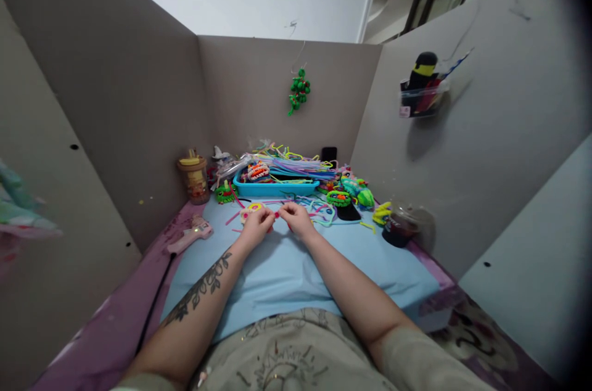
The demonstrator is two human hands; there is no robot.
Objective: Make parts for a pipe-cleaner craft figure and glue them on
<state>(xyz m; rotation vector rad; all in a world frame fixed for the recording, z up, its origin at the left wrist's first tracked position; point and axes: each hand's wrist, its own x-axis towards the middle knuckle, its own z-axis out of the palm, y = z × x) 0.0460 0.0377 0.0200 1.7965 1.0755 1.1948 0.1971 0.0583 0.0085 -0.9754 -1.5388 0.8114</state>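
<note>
My 2 forearms reach over the blue cloth [287,277] that covers much of the counter [115,311]. To my left lies a pink handheld tool [192,237], its black cord [157,301] trailing back toward me. Over on my right stands a dark cup [400,230] with a see-through top. In the middle, my left hand [259,219] and right hand [297,219] nearly meet, fingertips pinched from both sides on a small red piece [277,214] (too tiny from here to make out properly). It sits just above the cloth, and a yellow-and-pink piece [253,209] shows right behind my left hand. Beyond, a green figure [226,193] rests to the left of the blue tray [277,189], and a green-and-orange piece [339,198] lies to its right. Loose colored stems [296,163] heap up over the tray, with a lidded tumbler [194,180] farther left. Behind it all, a green beaded-looking ornament [300,92] hangs against the gray panel [245,95].
</note>
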